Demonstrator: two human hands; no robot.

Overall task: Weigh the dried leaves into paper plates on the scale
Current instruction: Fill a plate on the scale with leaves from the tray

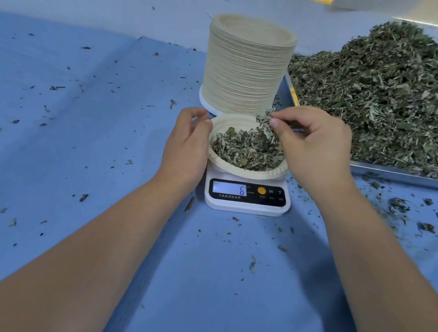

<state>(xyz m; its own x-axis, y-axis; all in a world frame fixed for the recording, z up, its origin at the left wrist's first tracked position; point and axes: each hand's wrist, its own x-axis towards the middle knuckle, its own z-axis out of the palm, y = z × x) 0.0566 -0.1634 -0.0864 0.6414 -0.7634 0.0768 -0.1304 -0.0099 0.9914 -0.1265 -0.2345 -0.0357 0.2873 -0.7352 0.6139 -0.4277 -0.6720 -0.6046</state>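
Pinching a small tuft of dried leaves (264, 118) between thumb and forefinger, the right hand (314, 146) hovers over the far right edge of the paper plate (239, 171). That plate sits on the white scale (246, 208), part filled with leaves, and the display (229, 188) reads 6. The left hand (188, 141) holds the plate's left rim with curled fingers. Behind stands a tall stack of plates (247, 66); to the right a metal tray (405, 178) carries a big heap of leaves (395, 98)
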